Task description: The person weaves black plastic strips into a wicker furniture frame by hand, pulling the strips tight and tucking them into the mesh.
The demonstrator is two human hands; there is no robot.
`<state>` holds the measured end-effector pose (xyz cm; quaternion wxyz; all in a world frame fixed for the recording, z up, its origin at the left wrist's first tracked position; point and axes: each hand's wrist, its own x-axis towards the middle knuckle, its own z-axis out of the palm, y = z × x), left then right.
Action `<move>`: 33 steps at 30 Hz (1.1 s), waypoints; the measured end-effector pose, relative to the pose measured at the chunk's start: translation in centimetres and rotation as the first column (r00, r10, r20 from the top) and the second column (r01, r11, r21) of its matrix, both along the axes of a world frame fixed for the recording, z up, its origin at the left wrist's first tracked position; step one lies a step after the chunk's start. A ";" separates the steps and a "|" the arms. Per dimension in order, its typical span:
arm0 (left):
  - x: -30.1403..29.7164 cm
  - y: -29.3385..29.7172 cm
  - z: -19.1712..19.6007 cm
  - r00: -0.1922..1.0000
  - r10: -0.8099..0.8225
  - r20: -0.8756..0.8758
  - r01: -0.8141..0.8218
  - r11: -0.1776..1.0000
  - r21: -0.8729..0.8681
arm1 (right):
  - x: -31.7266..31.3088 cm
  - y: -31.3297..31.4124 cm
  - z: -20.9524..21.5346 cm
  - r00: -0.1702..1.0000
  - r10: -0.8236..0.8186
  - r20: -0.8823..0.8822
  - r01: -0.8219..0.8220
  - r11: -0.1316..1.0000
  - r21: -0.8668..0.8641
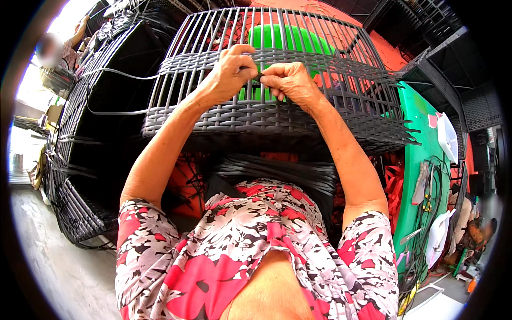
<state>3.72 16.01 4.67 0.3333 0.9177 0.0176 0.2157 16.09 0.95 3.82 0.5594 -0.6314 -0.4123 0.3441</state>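
In front of me stands a half-woven frame of grey plastic wicker [213,121], with upright strips and two woven bands across it. My left hand [229,74] is closed at the upper band, its fingers curled against the uprights; what it grips is hidden. Close beside it, my right hand [293,82] pinches a small dark piece of strip [259,78] between thumb and fingertips. The two hands nearly meet at the gap between the bands. Two loose grey strips [120,73] trail leftward from the frame.
A dark wicker piece [104,122] stands on the left. A bundle of dark strips [277,172] lies below the frame. On the right, a green board [413,197] bears cables and a white container [447,137]. Bright green material [290,38] shows behind the strips. People are at both far sides.
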 end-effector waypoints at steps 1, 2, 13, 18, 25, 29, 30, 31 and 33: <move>-0.3 0.3 -1.2 0.993 0.066 0.100 -0.064 0.998 -0.028 | -0.2 0.3 0.1 0.998 -0.054 0.028 0.055 0.998 -0.033; -0.2 1.3 -2.8 0.978 0.155 0.139 -0.136 0.981 -0.137 | -0.4 0.6 0.4 0.989 -0.091 0.118 0.101 0.991 -0.088; -0.2 0.1 -4.1 0.900 0.292 -0.323 -0.203 0.938 0.283 | -0.6 4.2 0.3 0.581 -0.017 0.814 0.311 0.928 -0.203; -0.2 0.7 -5.6 0.933 0.283 -0.222 -0.226 0.941 0.253 | -0.5 3.0 1.4 0.775 -0.027 0.631 0.303 0.893 -0.334; 0.0 0.3 -4.9 0.893 0.295 -0.339 -0.202 0.938 0.282 | -0.4 4.2 0.5 0.816 0.112 0.567 0.144 0.911 -0.387; -0.2 0.4 -4.5 0.913 0.258 -0.316 -0.214 0.962 0.168 | 0.1 3.4 -0.9 0.918 0.031 0.396 0.087 0.957 -0.276; -0.3 0.9 -4.5 0.927 0.246 -0.282 -0.219 0.968 0.124 | -0.1 3.1 -0.7 0.908 -0.027 0.419 0.132 0.966 -0.224; -0.5 1.2 -4.4 0.940 0.236 -0.246 -0.223 0.972 0.080 | -0.4 2.9 -0.6 0.895 -0.086 0.438 0.176 0.970 -0.170; -0.9 1.9 -3.9 0.972 0.160 -0.173 -0.193 0.961 -0.197 | -0.8 2.6 -0.5 0.797 -0.232 0.557 0.268 0.963 0.019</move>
